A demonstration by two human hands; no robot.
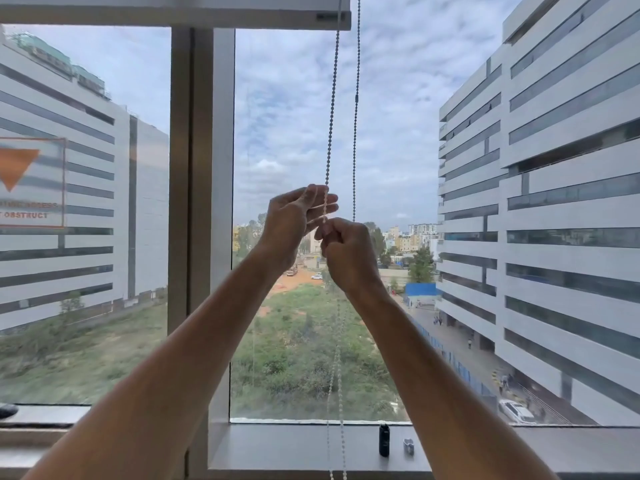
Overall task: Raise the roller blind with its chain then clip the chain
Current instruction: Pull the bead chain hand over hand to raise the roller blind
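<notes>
So the blind [173, 10] is pretty much rolled all the way up, only its bottom bar is seen along the top of the window. The bead chain [331, 109] hangs as a loop with two near-vertical strands, straight ahead of both hands. The left strand is pinched in the right hand [346, 252], which is clenched on it. The left hand [294, 220] is just above, fingers loosely spread around the same strand; a real grip there can't be told. The other strand runs free just to the right. Any pull would be taken straight down along the strand. A small clip-like piece [409, 446] is lying on the sill [277, 448], well below.
</notes>
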